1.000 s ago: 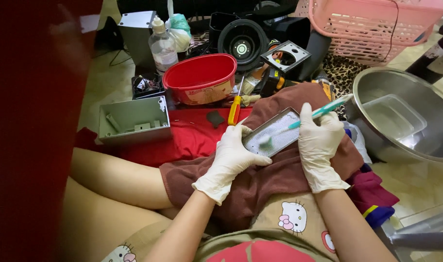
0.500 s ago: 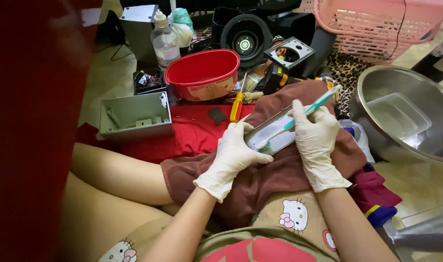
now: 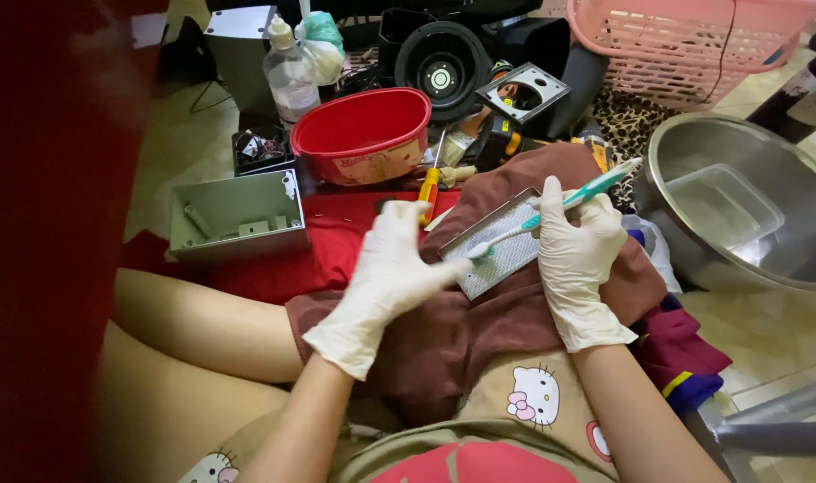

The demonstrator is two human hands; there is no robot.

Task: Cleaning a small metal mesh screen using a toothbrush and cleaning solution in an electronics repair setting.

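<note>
My right hand (image 3: 576, 250), in a white glove, grips a teal and white toothbrush (image 3: 604, 184). Its bristle end rests on a flat grey metal mesh panel (image 3: 502, 259) that lies on a brown cloth (image 3: 479, 331) over my lap. My left hand (image 3: 388, 268), also gloved, presses its fingertips on the near left edge of the panel and holds it down. Part of the panel is hidden under both hands.
A red plastic bowl (image 3: 363, 134), a clear bottle (image 3: 291, 72) and a grey metal housing (image 3: 238, 215) sit to the left on a red cloth. A steel basin (image 3: 783, 259) holding a clear tub stands right; a pink basket (image 3: 694, 45) behind. An orange screwdriver (image 3: 428, 192) lies near the panel.
The camera has shifted slightly. The toothbrush has moved a little across the panel; both hands stay on the panel.
</note>
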